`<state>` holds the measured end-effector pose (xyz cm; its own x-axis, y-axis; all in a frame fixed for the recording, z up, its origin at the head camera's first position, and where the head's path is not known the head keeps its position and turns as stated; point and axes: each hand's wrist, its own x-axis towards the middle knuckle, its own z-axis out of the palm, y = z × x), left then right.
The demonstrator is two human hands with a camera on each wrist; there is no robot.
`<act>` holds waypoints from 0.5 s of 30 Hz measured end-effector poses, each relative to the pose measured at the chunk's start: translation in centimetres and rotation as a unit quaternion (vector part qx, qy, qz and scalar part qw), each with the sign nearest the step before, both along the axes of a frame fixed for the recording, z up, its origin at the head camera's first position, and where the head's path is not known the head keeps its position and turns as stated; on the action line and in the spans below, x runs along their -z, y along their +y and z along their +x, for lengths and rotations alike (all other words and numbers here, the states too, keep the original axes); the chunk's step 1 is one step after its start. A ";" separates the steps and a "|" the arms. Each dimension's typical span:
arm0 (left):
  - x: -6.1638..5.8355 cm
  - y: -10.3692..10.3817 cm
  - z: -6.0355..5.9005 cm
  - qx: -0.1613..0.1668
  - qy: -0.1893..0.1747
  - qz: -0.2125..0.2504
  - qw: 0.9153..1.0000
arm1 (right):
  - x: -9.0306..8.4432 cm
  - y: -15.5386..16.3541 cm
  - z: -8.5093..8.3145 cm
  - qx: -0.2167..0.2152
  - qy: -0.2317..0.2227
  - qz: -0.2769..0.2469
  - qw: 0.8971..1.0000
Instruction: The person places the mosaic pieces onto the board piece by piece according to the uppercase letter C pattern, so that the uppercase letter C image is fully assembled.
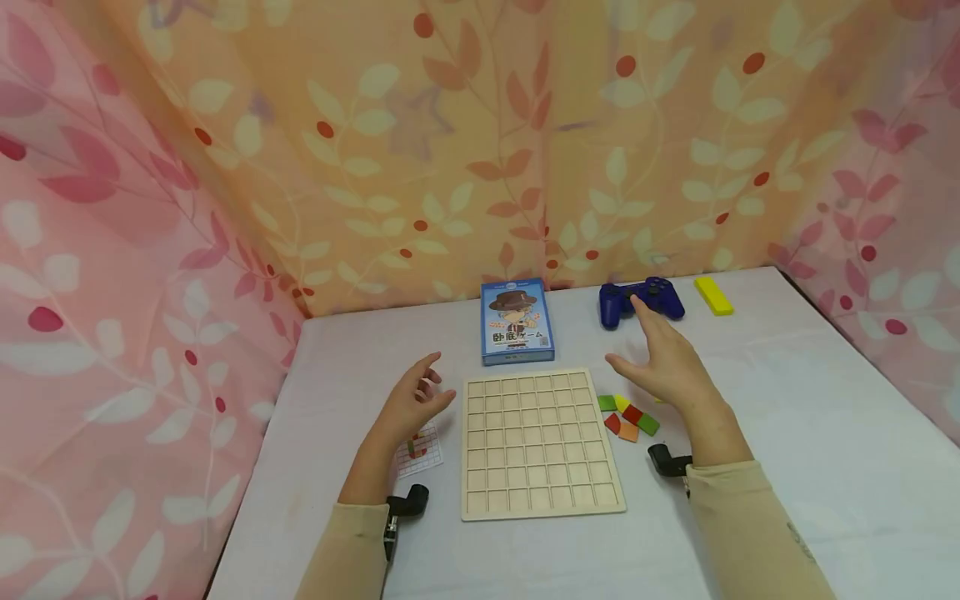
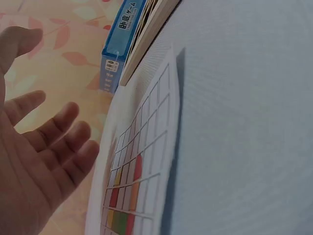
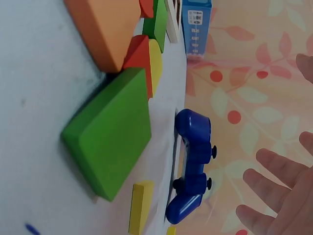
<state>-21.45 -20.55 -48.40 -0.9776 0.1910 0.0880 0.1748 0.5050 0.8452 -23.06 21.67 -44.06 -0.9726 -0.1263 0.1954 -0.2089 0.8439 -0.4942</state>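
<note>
A wooden grid board lies flat in the middle of the white table. My left hand hovers open just left of it, above a small grid card with coloured squares. My right hand hovers open to the right of the board, fingers spread, holding nothing. Beneath and beside it lies a cluster of coloured tiles: green, orange, red and yellow.
A blue card-game box stands behind the board. A blue game controller and a yellow block lie at the back right. Leaf-patterned fabric walls close in the table on three sides.
</note>
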 end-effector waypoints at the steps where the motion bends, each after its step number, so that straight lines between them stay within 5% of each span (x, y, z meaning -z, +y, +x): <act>1: 0.1 -0.1 0.0 0.003 -0.009 0.004 1.000 | 0.0 0.0 -0.1 0.000 -0.004 0.000 1.000; 5: 0.4 -0.2 0.1 0.024 -0.048 0.016 0.998 | 0.2 0.2 -0.3 -0.003 -0.016 -0.002 1.000; 10: -0.7 0.1 0.7 0.081 -0.094 -0.002 0.992 | 0.3 0.2 -0.2 -0.010 -0.006 -0.004 1.000; 15: 0.0 -0.1 0.4 0.103 -0.092 -0.019 0.990 | 0.0 0.0 0.1 -0.009 0.013 0.003 1.000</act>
